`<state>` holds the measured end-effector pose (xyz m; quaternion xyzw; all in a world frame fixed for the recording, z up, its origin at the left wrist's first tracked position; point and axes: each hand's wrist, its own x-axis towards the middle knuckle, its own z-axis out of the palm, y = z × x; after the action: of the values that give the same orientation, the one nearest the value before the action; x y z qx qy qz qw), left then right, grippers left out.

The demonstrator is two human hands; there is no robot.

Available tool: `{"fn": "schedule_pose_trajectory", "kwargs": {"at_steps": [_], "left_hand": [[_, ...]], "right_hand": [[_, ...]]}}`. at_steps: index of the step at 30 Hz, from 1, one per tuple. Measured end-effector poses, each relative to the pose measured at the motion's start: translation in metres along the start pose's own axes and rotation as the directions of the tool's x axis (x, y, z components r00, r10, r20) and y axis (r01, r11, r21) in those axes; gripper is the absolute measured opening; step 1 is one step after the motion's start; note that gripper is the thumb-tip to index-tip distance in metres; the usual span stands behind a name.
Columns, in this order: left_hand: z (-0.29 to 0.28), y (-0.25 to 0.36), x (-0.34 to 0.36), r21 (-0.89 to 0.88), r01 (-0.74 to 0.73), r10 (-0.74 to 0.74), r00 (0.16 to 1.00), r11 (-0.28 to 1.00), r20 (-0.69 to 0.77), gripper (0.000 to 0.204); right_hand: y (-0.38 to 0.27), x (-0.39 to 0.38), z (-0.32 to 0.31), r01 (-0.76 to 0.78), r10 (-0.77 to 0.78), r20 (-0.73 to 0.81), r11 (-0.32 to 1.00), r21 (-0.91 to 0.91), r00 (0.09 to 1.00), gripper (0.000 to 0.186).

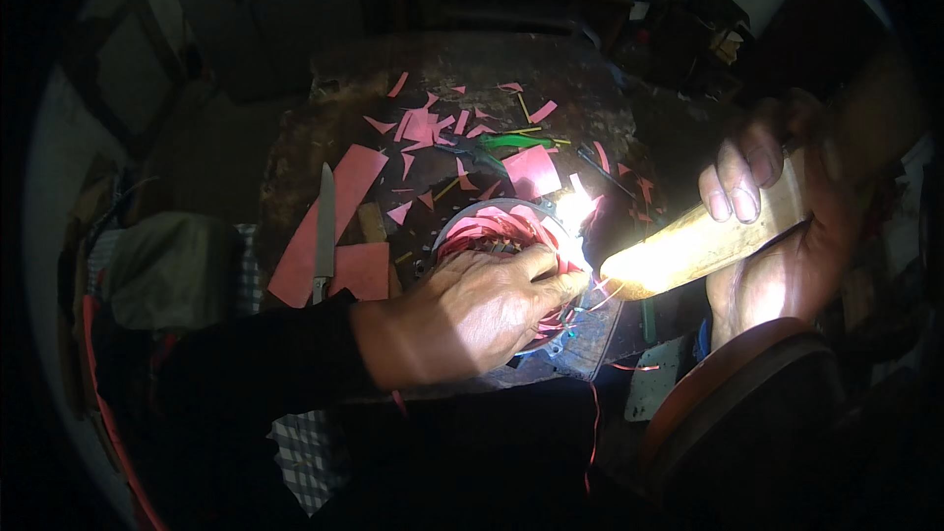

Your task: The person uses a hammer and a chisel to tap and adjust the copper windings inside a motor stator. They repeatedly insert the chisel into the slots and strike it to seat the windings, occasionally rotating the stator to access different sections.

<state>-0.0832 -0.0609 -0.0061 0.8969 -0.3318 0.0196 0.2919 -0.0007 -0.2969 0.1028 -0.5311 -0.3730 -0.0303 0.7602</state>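
My left hand (472, 310) rests on a round metal motor stator (492, 226) lined with pink paper and red wire, fingers pressing at its right rim where the light is brightest. My right hand (777, 197) grips a wooden stick (688, 246) whose brightly lit tip points at the stator's right edge, close to my left fingertips.
Pink paper sheets (329, 226) and several cut scraps (423, 123) lie over the dark worn table (295, 138). A knife (324, 231) lies on the pink sheets at left. Green-handled scissors (501, 143) sit behind the stator. Checked cloth (295, 447) is in front; clutter fills the dark back right.
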Motion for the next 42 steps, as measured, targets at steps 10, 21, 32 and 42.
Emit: {"fn": "schedule_pose_trajectory", "kwargs": {"at_steps": [10, 21, 32, 42], "left_hand": [[-0.003, 0.006, -0.008, 0.102, -0.021, 0.015, 0.998, 0.995, 0.059, 0.052], [0.017, 0.000, -0.015, 0.055, -0.097, 0.104, 0.986, 0.994, -0.128, 0.046], [0.010, 0.007, -0.015, 0.102, -0.064, 0.066, 0.998, 0.993, -0.019, 0.063], [0.018, 0.009, -0.020, 0.190, -0.079, 0.091, 0.994, 0.979, -0.054, 0.068]], "right_hand": [[0.002, 0.002, 0.004, -0.060, 0.060, -0.023, 0.998, 0.016, 0.998, 0.034], [0.049, -0.001, 0.031, 0.072, -0.091, -0.092, 0.979, -0.192, 0.992, 0.027], [0.076, 0.006, 0.053, 0.115, -0.093, 0.105, 0.964, -0.238, 0.990, 0.023], [0.069, -0.002, 0.044, 0.173, -0.150, 0.097, 0.938, -0.302, 0.984, 0.024]]}}
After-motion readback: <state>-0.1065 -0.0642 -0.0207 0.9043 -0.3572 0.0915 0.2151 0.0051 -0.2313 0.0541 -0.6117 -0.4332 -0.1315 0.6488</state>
